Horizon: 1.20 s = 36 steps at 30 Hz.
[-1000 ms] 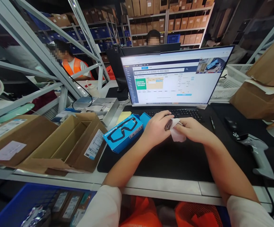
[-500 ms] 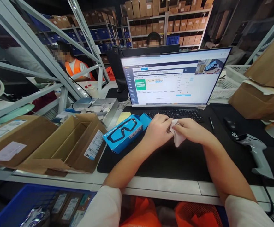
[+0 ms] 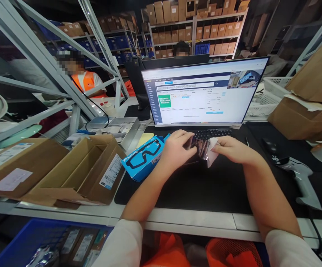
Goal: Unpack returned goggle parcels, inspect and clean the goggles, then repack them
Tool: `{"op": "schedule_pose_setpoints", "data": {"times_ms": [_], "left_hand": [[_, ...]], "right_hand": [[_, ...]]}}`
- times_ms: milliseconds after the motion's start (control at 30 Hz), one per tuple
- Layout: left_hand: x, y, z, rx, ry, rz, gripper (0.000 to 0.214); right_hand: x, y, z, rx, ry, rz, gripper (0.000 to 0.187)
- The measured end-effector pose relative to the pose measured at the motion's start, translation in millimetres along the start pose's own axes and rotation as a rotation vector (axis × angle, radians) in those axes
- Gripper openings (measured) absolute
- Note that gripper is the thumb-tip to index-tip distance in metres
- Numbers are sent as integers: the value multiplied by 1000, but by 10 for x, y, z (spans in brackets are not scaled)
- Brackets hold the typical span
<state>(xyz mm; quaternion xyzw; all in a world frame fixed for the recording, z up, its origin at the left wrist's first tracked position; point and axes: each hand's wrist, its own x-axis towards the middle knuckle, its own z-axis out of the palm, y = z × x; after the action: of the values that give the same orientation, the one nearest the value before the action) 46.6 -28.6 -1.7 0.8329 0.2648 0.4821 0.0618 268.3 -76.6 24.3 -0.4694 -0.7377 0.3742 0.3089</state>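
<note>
My left hand [image 3: 176, 146] is closed on the near end of a dark, glossy piece [image 3: 201, 147] whose kind I cannot make out. At its other end, my right hand [image 3: 230, 148] pinches a crumpled white cloth or tissue [image 3: 212, 152], which hangs down from the fingers. Both hands are over the black mat, just in front of the keyboard [image 3: 213, 133]. Beside my left wrist lies a blue box [image 3: 143, 157] marked "Wakening" with a picture of goggles. My left hand and forearm cover its right end.
A lit monitor [image 3: 194, 96] stands behind the keyboard. To the left are opened cardboard boxes [image 3: 113, 172]. On the right lie a mouse [image 3: 269, 145] and a barcode scanner [image 3: 302, 181], with a white basket [image 3: 278, 83] farther back. Two people sit beyond the desk frame.
My hands have moved apart, the left one toward the blue box. The dark, glossy piece now shows between them, and the white cloth or tissue has shifted slightly right with my right hand.
</note>
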Motion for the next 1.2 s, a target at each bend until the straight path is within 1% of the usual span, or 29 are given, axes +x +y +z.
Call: {"op": "schedule_pose_setpoints", "data": {"times_ms": [67, 133, 200, 300, 333, 400, 500, 567, 633, 700, 833, 900, 967, 1067, 1133, 1200], "left_hand": [[-26, 52, 52, 35, -39, 96, 25], [-29, 55, 64, 31, -50, 131, 24], [-6, 8, 19, -4, -15, 76, 28], [40, -81, -102, -58, 24, -58, 32], [48, -92, -134, -70, 26, -86, 33], [43, -73, -152, -77, 20, -96, 34], [-6, 30, -62, -17, -24, -5, 31], [-42, 89, 28, 40, -77, 70, 24], [-55, 94, 82, 45, -107, 103, 21], [-38, 39, 72, 4, -92, 72, 24], [36, -116, -76, -78, -36, -66, 36], [50, -134, -124, -101, -27, -90, 37], [33, -93, -112, -92, -32, -65, 37], [-23, 26, -10, -22, -96, 28, 29], [-44, 85, 49, 15, -144, 71, 21], [-34, 93, 49, 1, -153, 75, 20]], "right_hand": [[-8, -63, 95, -90, 57, 15, 46], [-13, -73, 114, -131, 82, 52, 46], [-16, -24, 45, -87, 63, 48, 47], [-15, 89, -118, 16, 10, -9, 52], [-14, 113, -153, 43, -11, -13, 52], [-12, 115, -158, 79, -56, 2, 51], [-1, 22, -24, 29, -79, 10, 45], [16, -46, 82, -72, -41, 26, 42], [33, -65, 124, -137, 4, 38, 42], [38, -18, 79, -121, 0, 28, 44], [13, 154, -127, 35, -52, 7, 50], [2, 185, -170, 94, -63, 17, 51], [1, 150, -130, 102, -69, 31, 50], [15, 21, 35, 11, -85, 69, 43], [16, -43, 127, -91, -36, 85, 42], [-3, -46, 138, -154, 24, 68, 42]]}}
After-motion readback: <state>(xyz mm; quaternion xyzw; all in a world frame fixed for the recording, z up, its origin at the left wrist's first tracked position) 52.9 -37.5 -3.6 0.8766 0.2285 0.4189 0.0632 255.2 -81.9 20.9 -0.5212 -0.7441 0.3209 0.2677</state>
